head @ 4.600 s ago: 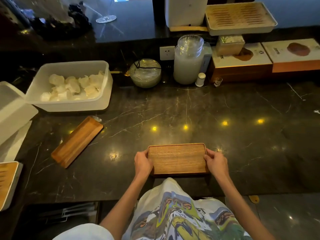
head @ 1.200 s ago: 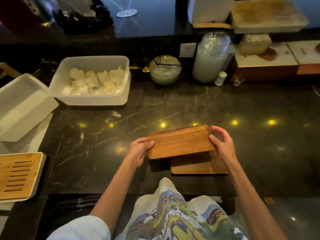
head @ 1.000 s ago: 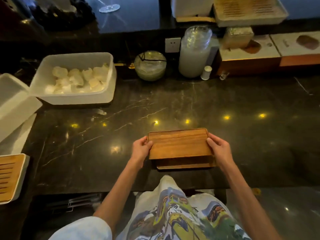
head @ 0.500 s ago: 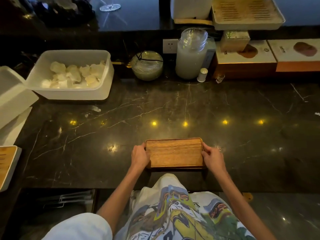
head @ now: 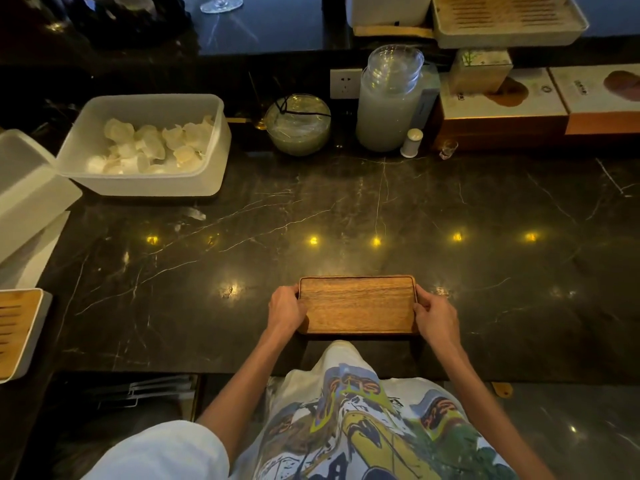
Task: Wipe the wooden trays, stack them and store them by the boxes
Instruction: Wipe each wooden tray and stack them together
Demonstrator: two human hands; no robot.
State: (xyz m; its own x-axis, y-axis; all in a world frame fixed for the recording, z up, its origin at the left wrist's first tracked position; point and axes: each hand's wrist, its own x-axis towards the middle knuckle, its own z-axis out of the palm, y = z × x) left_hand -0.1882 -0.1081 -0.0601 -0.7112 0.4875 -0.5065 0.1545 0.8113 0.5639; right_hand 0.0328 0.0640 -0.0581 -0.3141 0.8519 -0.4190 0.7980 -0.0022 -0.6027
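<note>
Two wooden trays (head: 356, 303) lie stacked flat on the dark marble counter (head: 346, 209) near its front edge; only the top one shows. My left hand (head: 285, 310) grips the stack's left end and my right hand (head: 434, 315) grips its right end. The flat boxes (head: 502, 109) with white lids and orange sides stand at the back right against the wall.
A white tub (head: 145, 147) of pale pieces sits at the back left, its lid (head: 27, 188) beside it. A glass bowl (head: 299, 124), a tall jar (head: 388, 98), a small white bottle (head: 411, 143) and a tiny glass (head: 448, 149) line the back. A slatted tray (head: 17, 330) is at far left.
The upper tray was lowered onto the lower one and squared up with it. Both hands now hold the ends of the aligned stack.
</note>
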